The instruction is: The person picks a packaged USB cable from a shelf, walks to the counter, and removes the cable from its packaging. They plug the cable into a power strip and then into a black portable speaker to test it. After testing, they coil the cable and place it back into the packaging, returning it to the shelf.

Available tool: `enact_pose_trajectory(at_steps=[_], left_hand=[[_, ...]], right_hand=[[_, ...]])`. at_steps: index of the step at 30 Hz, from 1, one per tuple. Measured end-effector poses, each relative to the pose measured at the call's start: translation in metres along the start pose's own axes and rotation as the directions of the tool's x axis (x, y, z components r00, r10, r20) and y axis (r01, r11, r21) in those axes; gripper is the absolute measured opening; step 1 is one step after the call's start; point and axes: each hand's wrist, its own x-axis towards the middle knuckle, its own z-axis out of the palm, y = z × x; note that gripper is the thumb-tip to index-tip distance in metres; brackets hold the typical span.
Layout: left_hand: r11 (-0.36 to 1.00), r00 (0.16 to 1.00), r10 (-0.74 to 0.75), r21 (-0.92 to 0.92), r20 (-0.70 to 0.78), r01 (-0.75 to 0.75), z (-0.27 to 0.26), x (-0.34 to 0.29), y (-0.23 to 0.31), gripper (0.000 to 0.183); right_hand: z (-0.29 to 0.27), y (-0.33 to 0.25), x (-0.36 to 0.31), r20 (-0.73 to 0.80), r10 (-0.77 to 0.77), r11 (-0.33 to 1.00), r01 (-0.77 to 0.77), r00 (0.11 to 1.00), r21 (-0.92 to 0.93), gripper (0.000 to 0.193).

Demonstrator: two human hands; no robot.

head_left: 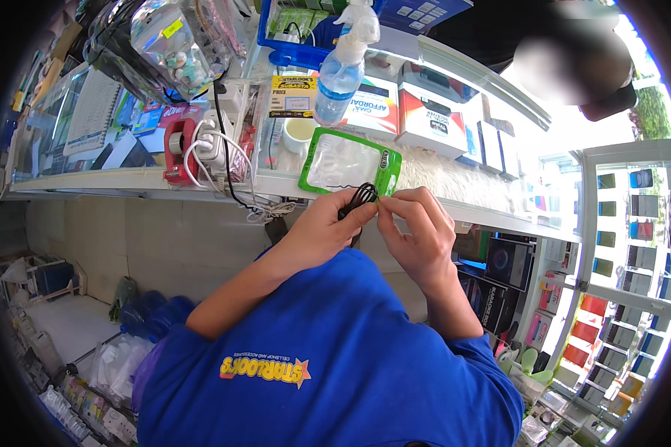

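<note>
A small coil of thin black cable [364, 195] is bunched between the thumb and fingers of my left hand [334, 222], just off the counter's front edge. My right hand [423, 229] is closed in a pinch right beside the coil, its fingertips almost meeting my left thumb. Whatever lies in that pinch is too small to make out. Behind both hands, a clear-fronted pouch with a green border [343, 162] lies flat on the glass counter [277, 181], and the coil overlaps its lower right part.
A spray bottle [340, 86], a white cup [300, 135] and a red tape dispenser [180, 153] stand on the counter, near a power strip with white cords [213, 149]. Boxes [430, 115] stand further right. A blue basket [291, 56] is at the back. Another person [492, 26] is across the counter.
</note>
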Motion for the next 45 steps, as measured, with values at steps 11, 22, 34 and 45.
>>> enact_pose_trajectory(at_steps=[11, 22, 34, 45], left_hand=[[0.996, 0.999, 0.017, -0.089, -0.028, -0.02, 0.024, 0.008, -0.005, 0.049], [0.995, 0.936, 0.015, -0.096, 0.353, 0.021, 0.013, 0.008, 0.007, 0.032], [0.976, 0.821, -0.106, 0.217, 0.561, -0.022, -0.014, 0.01, 0.043, 0.032], [0.992, 0.785, -0.126, 0.056, 0.607, 0.116, -0.03, 0.02, 0.022, 0.034]], right_hand=[[-0.019, 0.009, -0.02, 0.063, 0.162, 0.962, -0.172, 0.985, 0.213, 0.017], [-0.03, 0.044, -0.023, 0.608, 0.347, 0.044, -0.66, 0.714, 0.75, 0.008], [-0.046, 0.037, 0.027, 0.662, -0.035, 0.676, -0.47, 0.748, 0.567, 0.04], [-0.03, 0.028, 0.011, 0.562, 0.136, 0.705, -0.479, 0.816, 0.524, 0.033]])
